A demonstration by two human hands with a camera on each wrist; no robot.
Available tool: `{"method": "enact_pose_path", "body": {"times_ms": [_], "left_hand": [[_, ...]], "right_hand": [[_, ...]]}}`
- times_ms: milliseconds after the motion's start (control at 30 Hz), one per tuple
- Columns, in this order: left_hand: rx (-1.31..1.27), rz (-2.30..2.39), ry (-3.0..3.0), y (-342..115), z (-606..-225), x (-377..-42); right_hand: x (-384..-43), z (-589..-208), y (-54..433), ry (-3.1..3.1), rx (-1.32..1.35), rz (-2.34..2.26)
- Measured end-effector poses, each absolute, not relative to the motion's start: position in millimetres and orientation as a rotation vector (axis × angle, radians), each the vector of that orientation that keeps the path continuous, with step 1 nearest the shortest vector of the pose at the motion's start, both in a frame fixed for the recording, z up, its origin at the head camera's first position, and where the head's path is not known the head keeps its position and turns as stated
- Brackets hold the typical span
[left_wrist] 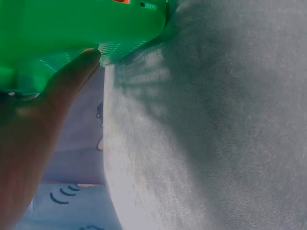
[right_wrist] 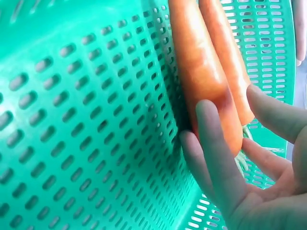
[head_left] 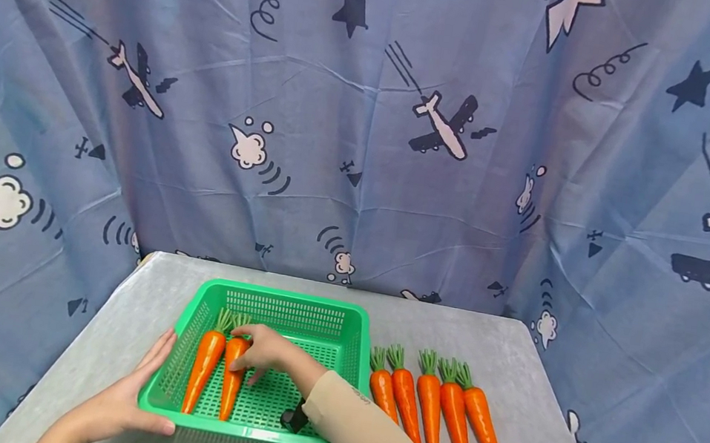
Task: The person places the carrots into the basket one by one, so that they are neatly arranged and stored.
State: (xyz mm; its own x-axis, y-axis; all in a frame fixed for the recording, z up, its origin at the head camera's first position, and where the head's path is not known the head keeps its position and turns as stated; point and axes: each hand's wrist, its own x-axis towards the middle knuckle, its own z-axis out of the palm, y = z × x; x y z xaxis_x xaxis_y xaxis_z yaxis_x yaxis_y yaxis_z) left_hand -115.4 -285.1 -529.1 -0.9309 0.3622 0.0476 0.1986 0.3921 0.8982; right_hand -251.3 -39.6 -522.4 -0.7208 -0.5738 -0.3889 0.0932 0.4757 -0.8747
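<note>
A green plastic basket (head_left: pixel 301 296) stands on the table, with two orange carrots lying side by side in its left part. Nearer its left wall lies the first carrot (head_left: pixel 205 366). My right hand (head_left: pixel 271 350) reaches into the basket and holds the second carrot (head_left: pixel 228 398) near its leafy end, fingers on both sides of it in the right wrist view. My left hand (head_left: pixel 125 401) rests against the basket's front left corner, its fingers straight along the left wall and the thumb along the front rim. In the left wrist view one finger of it touches the green wall (left_wrist: pixel 86 28).
Several more carrots (head_left: pixel 431 411) lie in a row on the grey table (head_left: pixel 560 428) right of the basket, green tops toward the back. A blue patterned curtain (head_left: pixel 366 133) hangs behind the table. The black wrist camera (head_left: pixel 295 419) overlaps the basket's front.
</note>
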Motion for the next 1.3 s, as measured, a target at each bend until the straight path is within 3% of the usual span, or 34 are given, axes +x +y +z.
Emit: {"method": "enact_pose_path", "body": {"times_ms": [633, 1300], "left_hand": [[0.496, 1.562, 2.483, -284.3, -530.2, -113.0], [0.488, 1.498, 2.526, -285.0, -526.5, -114.1]], "right_hand": [[-250.3, -537.9, -48.4, 2.082, -0.334, -1.354], [-247.6, -526.1, -46.9, 2.194, -0.324, -1.262]]}}
